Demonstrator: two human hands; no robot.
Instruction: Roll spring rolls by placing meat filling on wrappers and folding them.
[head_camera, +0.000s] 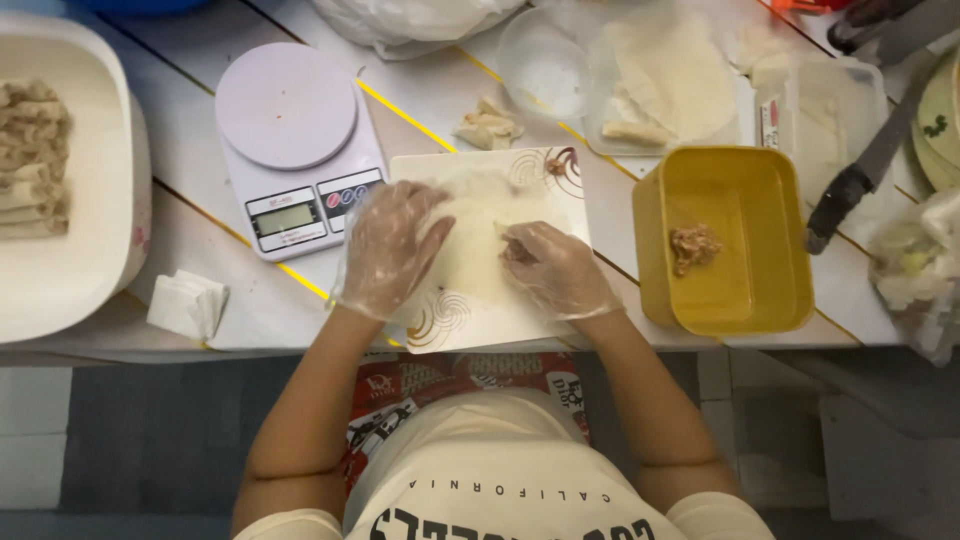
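Note:
A thin pale wrapper sheet (478, 240) lies flat on a white board (440, 325) with brown swirl patterns. My left hand (390, 250), in a clear plastic glove, rests on the sheet's left side with fingers spread flat. Also gloved, my right hand (555, 268) pinches a bit of brown filling at the sheet's middle right. A yellow rectangular tub (745, 240) to the right holds a small lump of brown filling (694, 247).
A white kitchen scale (295, 150) stands to the left of the board. A large white tray (70, 240) with rolled pieces is far left. Folded tissue (187, 304) lies near the table edge. Clear containers of wrappers (670, 75) sit behind, a knife (865, 170) at right.

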